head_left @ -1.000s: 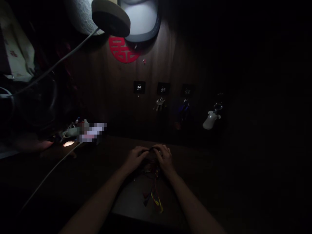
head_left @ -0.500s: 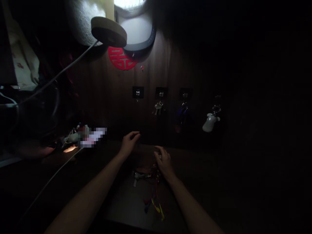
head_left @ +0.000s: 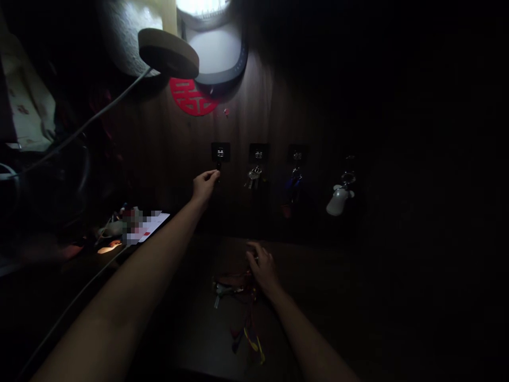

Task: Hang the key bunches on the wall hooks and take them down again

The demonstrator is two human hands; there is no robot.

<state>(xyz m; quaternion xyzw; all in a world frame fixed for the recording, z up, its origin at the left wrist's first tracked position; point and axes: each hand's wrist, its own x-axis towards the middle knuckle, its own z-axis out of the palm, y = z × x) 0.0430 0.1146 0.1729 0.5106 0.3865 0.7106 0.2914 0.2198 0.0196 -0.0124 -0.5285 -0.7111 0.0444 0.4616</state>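
Observation:
My left hand (head_left: 205, 185) reaches up to the wall, its fingertips pinched just below the leftmost black adhesive hook (head_left: 220, 153). Something small and dark shows at the fingertips, too dim to name. Low over the dark surface, my right hand (head_left: 263, 268) has thumb and forefinger apart and wears a ring. Beside and below it lies a tangle of coloured cords (head_left: 250, 337), red and yellow among them, with keys (head_left: 222, 289) at its left. I cannot tell whether the right hand touches the cords.
Keys (head_left: 253, 177) hang on the second hook, a blue item (head_left: 293, 184) on the third, and a pale animal-shaped keyring (head_left: 338, 200) on the right. Overhead are a round disc (head_left: 169, 53) on a white cable (head_left: 99, 118) and a red paper cutout (head_left: 193, 98). Papers (head_left: 153, 228) lie left.
My left hand has risen from above the surface to the leftmost hook. My right hand has stayed by the cords. The whole view has shifted slightly.

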